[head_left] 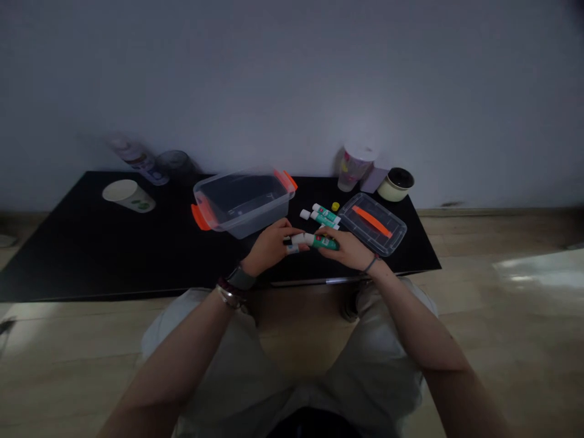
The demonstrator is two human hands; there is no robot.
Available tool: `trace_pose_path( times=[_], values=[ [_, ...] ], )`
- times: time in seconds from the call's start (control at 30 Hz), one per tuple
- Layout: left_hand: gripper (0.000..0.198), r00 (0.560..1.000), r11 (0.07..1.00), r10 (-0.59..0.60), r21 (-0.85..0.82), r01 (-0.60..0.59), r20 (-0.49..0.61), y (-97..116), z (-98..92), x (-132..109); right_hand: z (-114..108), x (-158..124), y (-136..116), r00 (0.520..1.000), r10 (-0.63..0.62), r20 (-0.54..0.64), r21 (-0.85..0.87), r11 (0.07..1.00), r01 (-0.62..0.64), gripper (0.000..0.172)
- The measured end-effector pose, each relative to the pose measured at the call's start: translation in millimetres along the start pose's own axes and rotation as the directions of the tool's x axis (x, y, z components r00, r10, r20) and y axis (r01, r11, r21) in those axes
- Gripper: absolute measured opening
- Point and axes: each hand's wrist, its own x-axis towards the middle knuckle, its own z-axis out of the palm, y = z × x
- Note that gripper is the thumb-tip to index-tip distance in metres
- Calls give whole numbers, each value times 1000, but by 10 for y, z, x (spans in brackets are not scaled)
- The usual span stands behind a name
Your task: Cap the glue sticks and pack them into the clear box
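L hand and R hand clamp together on 1 green glue stick, above black table. Min. 2 more sticks lie just far of hands, between 1 clear box at left and 1 lid at right.

Site, as I read it from here: a domestic room, probably a home. Evidence: low black table against a plain pale wall, wood-look floor, paper cup, plastic tumbler.

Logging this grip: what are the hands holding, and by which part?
A teal glue stick: the right hand grips its body, the left hand its white cap.
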Motion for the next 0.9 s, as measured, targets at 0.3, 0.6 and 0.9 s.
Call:
trace_pose_path(
  times=[0.3, 0.6, 0.9],
  values=[
    [31, 969, 935, -136, -349, 57, -207, -15, 250, 43, 416, 106, -118, 991, -125, 46, -289, 948, 133, 35],
    [40, 917, 616, -354, -784, 79, -185, -27, 252, 202, 381, 90, -228, 999, 34, 34, -384, 923, -18, 44],
    [46, 902, 520, -431, -815, 257, 9, 110, 214, 225, 338, 191, -445, 996, 82, -42, -554, 828, -91, 34]
  ],
)
